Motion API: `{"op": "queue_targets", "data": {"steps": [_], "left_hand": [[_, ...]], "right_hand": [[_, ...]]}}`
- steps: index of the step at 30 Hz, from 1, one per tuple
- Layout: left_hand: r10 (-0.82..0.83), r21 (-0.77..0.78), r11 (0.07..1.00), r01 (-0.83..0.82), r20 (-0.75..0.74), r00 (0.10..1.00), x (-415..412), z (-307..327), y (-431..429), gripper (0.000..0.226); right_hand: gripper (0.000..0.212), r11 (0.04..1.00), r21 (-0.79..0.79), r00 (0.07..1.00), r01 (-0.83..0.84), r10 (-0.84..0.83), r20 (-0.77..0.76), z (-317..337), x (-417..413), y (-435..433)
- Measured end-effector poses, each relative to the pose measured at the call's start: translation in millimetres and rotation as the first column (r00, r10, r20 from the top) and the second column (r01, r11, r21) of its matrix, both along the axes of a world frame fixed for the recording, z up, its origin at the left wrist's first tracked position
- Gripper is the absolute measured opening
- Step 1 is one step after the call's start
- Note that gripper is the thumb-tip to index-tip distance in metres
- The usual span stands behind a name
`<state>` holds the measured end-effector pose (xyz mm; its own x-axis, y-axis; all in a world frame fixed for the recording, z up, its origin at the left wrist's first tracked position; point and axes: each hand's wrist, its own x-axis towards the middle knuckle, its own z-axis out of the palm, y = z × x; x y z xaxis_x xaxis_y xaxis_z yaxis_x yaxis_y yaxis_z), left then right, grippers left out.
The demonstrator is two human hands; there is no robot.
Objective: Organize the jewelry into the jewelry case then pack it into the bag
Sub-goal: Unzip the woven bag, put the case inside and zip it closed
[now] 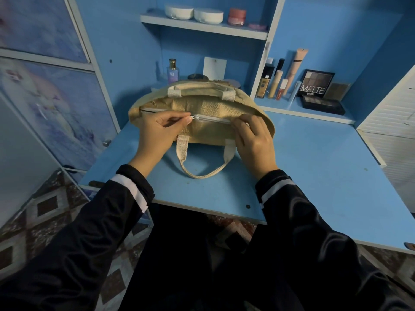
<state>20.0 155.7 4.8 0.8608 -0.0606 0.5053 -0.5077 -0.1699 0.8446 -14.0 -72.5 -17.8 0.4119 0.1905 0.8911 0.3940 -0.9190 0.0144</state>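
Cosmetics are lining the back of a blue desk [303, 167].
A perfume bottle [172, 71] is standing at the rear; a MATTE eyeshadow palette [315, 84] is leaning upright near a foundation bottle [265, 83], with a dark palette [323, 105] lying flat before it. Two white round containers [179, 10] and a pink jar [237, 16] are sitting on the upper shelf [202, 26].

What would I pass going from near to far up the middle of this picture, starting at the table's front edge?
Blue table → bag's near handle loop → white zip, with the left hand pinching its pull and the right hand holding the bag → far handle → white card → shelf with two white cases.
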Motion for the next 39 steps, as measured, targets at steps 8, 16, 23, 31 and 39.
{"op": "queue_targets", "data": {"steps": [8, 16, 23, 31, 39], "left_hand": [[-0.01, -0.007, 1.0, 0.01, 0.015, 1.0, -3, -6, -1, 0.02], [0.034, 0.018, 0.999, -0.035, 0.052, 0.998, -3, -9, 6, 0.021], [0.117, 0.021, 0.993, -0.119, 0.101, 0.988, -2, -13, 29, 0.02], [0.086, -0.035, 0.996, -0.084, 0.068, 0.994, -1, -17, 39, 0.018], [0.07, -0.064, 0.996, -0.066, 0.071, 0.995, 1, -14, 38, 0.018]], "right_hand": [[0.02, 0.991, -0.094, 0.995, -0.097, 0.097, -0.003, 1, 10, 29], [0.023, 0.988, -0.145, 0.997, -0.053, 0.046, -0.054, 2, 17, 33], [0.016, 0.994, -0.017, 0.99, -0.111, 0.109, -0.091, -1, 18, 25], [0.012, 0.974, 0.077, 0.967, -0.213, 0.222, -0.128, 1, 22, 20], [0.021, 0.978, 0.037, 0.965, -0.204, 0.208, -0.157, 2, 27, 27]]}}
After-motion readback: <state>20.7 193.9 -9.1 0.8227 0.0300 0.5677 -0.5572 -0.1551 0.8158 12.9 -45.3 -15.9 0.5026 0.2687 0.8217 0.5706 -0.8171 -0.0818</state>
